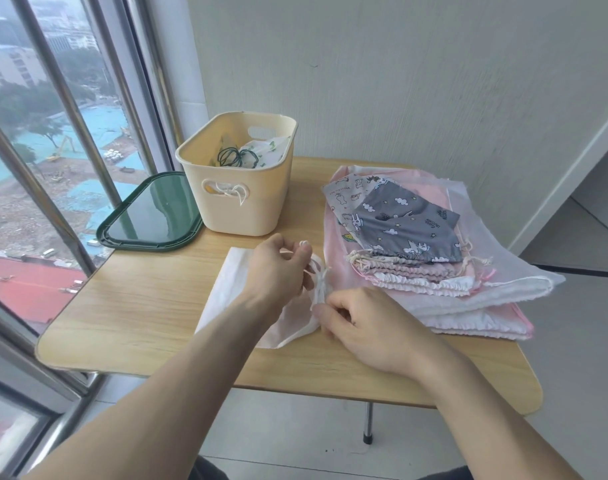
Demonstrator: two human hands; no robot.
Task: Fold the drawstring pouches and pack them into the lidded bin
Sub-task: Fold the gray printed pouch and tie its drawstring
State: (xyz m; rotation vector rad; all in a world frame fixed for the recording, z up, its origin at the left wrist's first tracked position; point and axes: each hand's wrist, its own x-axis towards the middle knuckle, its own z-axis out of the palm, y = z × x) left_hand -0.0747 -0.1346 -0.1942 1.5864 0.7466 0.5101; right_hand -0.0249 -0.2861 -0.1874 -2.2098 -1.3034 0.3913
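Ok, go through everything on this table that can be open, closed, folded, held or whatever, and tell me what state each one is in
Cream plastic bin: uncovered, some pouches already inside.
Dark green lid: off, flat on the table beside the bin.
White drawstring pouch: flat on the table, mouth gathered, not yet folded.
White drawstring: held by both hands.
Left hand: pinches the string.
Right hand: pinches the string lower down.
Grey cloud-print pouch: on top of the unpacked pile.
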